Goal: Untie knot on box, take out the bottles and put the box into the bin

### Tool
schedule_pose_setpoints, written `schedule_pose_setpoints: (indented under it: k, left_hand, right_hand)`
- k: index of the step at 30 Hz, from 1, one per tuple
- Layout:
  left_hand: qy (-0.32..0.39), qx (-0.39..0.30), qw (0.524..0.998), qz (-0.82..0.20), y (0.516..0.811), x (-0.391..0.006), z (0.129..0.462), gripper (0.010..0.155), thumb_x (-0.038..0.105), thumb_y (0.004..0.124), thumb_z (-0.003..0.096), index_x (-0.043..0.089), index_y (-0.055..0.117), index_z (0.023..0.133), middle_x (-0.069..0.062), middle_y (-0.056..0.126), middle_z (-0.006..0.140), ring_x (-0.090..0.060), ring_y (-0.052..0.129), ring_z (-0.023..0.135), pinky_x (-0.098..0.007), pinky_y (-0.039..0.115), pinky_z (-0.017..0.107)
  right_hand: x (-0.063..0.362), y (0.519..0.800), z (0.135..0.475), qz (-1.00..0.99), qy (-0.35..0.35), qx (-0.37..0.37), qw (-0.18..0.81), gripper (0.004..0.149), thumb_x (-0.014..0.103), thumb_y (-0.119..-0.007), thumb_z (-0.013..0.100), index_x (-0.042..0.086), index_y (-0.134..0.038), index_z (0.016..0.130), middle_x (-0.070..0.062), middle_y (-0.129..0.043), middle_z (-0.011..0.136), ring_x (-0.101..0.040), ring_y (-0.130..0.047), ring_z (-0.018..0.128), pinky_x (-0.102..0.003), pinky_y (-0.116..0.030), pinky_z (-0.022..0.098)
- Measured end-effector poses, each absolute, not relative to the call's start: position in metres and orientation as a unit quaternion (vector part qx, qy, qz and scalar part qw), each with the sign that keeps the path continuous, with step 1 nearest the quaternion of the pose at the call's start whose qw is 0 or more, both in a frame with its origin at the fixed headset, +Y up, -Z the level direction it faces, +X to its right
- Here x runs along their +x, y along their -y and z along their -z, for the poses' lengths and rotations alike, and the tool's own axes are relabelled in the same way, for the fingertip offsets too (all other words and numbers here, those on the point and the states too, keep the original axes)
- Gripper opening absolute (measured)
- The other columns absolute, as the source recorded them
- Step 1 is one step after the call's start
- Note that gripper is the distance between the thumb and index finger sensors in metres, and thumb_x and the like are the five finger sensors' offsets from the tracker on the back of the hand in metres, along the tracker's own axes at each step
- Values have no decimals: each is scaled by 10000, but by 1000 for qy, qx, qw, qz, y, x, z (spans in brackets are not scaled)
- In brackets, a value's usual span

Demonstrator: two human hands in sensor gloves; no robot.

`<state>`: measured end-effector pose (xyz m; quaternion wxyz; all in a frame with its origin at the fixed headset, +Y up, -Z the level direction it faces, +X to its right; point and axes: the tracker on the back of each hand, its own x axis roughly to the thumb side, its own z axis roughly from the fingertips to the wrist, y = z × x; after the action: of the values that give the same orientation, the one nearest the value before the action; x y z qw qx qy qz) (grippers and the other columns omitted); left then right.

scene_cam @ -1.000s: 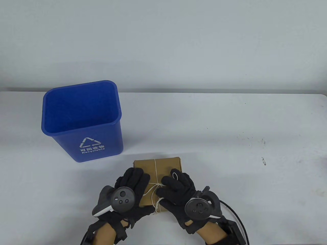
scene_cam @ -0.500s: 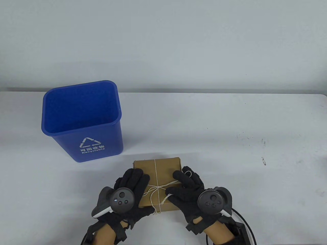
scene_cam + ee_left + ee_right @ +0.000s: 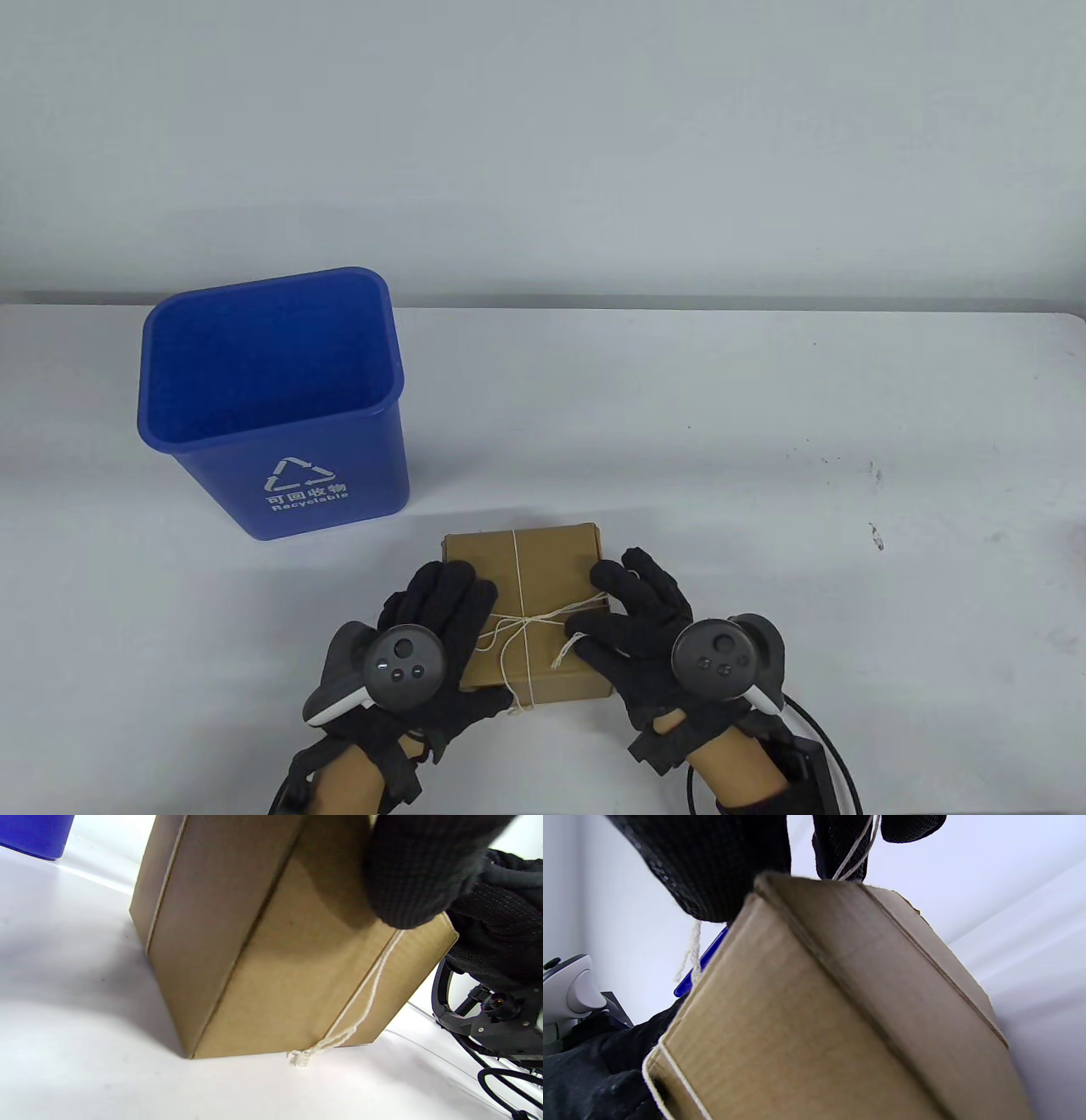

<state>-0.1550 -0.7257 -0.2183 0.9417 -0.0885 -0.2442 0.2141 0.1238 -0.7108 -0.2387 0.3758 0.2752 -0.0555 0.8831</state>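
Note:
A brown cardboard box point(image 3: 543, 569) lies near the table's front edge, tied crosswise with white string point(image 3: 515, 577). The knot point(image 3: 519, 624) sits on its top face. My left hand point(image 3: 445, 607) holds the box's left front corner, fingers on top and thumb point(image 3: 418, 870) against the front face. My right hand point(image 3: 604, 607) is at the box's right edge and pinches a string strand stretched from the knot. In the right wrist view the string point(image 3: 855, 851) runs up between its fingers. A loose string end point(image 3: 562, 655) hangs by its thumb. The bottles are hidden.
A blue recycling bin point(image 3: 331, 458) stands open and upright at the back left of the box, about a hand's width away. Black cables point(image 3: 814, 739) trail from my right wrist at the table's front edge. The white table point(image 3: 764, 424) stretches right and back.
My right hand has drawn away from the knot toward the right, pulling a string strand out across the box top. My left hand and the box have stayed put.

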Motion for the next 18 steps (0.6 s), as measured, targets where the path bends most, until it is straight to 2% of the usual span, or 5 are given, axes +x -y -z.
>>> schedule_pose_setpoints:
  k: [18]
  left_hand:
    - [243, -89, 940, -224, 727, -156, 218, 1059, 633, 809, 453, 260, 103, 1149, -65, -32, 1164, -524, 37, 1096, -796, 212, 726]
  right_hand:
    - [143, 710, 246, -887, 48, 245, 389, 357, 391, -778, 484, 223, -917, 766, -167, -619, 1040, -584, -405, 960, -738, -366, 624]
